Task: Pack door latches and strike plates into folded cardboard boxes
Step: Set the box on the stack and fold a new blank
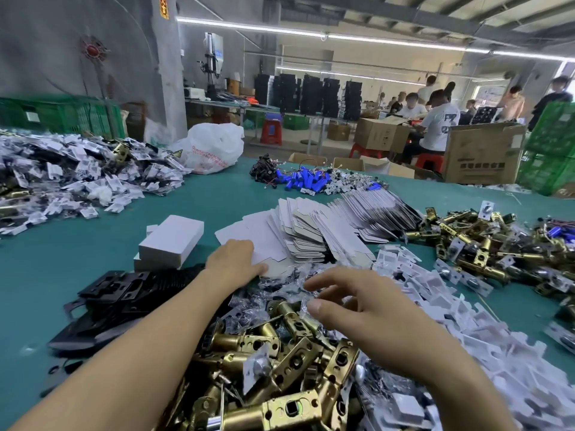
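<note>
**Door latches: right under my R hand, L hand out on a box blank**

Brass pile sits at the near edge of the green table, straight in front of me. R hand hangs just over the pile's far end, fingers spread and loose, nothing in it. Fingertips are blurred. They're over a litter of clear bags lying on top of the latches.

L hand is further out, resting on the nearest sheet of the flat box blanks. Back of the hand hides the fingers, so can't tell if it pinches the sheet or just presses it.

Relation that matters: closest latch lies just beside my R thumb, on its left. Long axis runs diagonal, far-left to near-right. R hand is clearly the nearer one. L is beyond the pile w/ the bags between.

My read: step = fetch one latch w/ R while L brings a blank. Grab should go across the barrel, not along it. Risk: latches look interlocked, so one may drag its neighbours, and bags could snag.

Other stuff:
- black strike plates stacked left of my L forearm
- folded boxes just behind them
- white plastic pieces heaped on the right
- second latch heap far right, well apart
</note>
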{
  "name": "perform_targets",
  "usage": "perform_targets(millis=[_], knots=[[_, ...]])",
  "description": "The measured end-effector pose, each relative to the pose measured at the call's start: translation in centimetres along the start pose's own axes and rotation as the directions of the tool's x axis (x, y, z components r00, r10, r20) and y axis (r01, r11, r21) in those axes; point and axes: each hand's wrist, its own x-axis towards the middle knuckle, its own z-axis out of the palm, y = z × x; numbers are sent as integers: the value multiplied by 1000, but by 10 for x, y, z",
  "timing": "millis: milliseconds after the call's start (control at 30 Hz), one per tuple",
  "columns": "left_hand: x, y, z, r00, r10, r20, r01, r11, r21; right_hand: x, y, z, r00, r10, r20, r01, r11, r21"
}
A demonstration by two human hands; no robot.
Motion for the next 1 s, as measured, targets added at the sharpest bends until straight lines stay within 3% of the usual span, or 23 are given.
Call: perform_targets(millis=[133, 333, 433, 667, 767, 900, 1000], knots=[[-1, -1, -5, 994, 106, -32, -95, 968, 233, 0, -3, 2, 1000, -13, -7, 13, 998, 68], [-3, 17, -3, 948, 310, 63, -288, 762, 579, 0, -2, 3, 998, -42, -41, 45, 995, 88], [-4, 20, -4, 946, 324, 13, -264, 745, 613, 1, -1, 2, 997, -46, -55, 50, 995, 83], [-24, 27, -60, 918, 352, -185, -217, 834, 506, 2, -3, 0, 991, -10, -132, 24, 994, 105], [-61, 38, -81, 804, 499, -323, -290, 804, 520, 6, -2, 5, 957, 111, -269, -38, 964, 264], [-110, 58, -90, 530, 669, -521, -515, 742, 429, 14, -2, 15, 921, 262, -287, -122, 896, 427], [-127, 72, -89, 462, 701, -543, -547, 707, 448, 17, -3, 20, 924, 221, -312, -15, 836, 549]])
